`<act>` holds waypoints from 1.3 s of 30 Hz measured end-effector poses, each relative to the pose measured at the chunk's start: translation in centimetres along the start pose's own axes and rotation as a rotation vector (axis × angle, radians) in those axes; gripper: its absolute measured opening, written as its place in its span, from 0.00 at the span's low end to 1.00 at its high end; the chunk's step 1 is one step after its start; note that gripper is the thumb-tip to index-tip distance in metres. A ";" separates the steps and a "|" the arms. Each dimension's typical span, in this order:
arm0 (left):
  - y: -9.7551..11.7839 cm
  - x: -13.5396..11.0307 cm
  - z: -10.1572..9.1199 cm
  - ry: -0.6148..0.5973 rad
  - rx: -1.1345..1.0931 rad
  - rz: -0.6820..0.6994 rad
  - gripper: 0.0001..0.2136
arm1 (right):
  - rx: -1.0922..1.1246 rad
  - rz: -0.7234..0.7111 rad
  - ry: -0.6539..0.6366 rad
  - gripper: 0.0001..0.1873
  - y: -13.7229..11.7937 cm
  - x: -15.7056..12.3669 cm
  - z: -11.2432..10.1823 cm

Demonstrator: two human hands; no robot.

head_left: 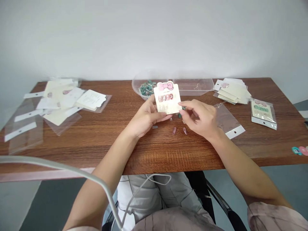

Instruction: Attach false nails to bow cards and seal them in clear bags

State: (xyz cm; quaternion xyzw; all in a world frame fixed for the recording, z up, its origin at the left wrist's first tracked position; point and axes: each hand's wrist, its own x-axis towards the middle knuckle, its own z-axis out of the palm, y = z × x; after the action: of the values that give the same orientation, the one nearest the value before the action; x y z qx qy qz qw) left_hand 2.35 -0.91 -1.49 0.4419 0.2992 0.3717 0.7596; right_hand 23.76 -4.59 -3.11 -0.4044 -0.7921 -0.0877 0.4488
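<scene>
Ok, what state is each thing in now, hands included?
Bow-topped card: held up, pink row mounted
Left hand: gripping that card
Right hand: at its right edge, grip unclear
Two pink pieces: loose, lying apart
Green pieces: heaped in clear container
Transparent bag: lying flat, partly hidden
Bagged card: lying flat, green row showing through
Left-side cards: spread, overlapping
Right-side cards: stacked unevenly

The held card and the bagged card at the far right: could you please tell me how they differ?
The held card is lifted above the table, while the bagged card lies on it.
The held card is outside any bag; the bagged card sits in a clear sleeve with a white strip.
The held card shows pinkish nails; the bagged card shows green nails.
Both are pale, with a pink bow at the top.
</scene>
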 end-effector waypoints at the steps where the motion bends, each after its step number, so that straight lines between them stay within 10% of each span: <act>1: 0.2 0.0 -0.2 0.017 0.006 0.010 0.31 | -0.004 0.037 0.000 0.07 0.1 0.0 -0.1; 9: 0.8 0.2 -0.7 0.125 0.026 0.054 0.33 | -0.084 0.314 -0.406 0.06 1.0 -0.1 0.7; 15: 0.6 0.1 -0.7 0.105 0.047 0.068 0.32 | -0.010 0.221 -0.699 0.14 1.1 -0.1 1.1; 39: 0.3 0.3 -0.8 0.081 0.032 0.057 0.32 | -0.034 0.085 -0.529 0.07 2.6 -0.5 1.1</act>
State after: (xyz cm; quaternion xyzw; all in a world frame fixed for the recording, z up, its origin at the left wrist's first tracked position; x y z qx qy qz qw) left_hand 1.76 -0.21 -1.58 0.4470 0.3232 0.4057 0.7288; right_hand 25.06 -2.63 -4.73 -0.4537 -0.8625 0.0267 0.2228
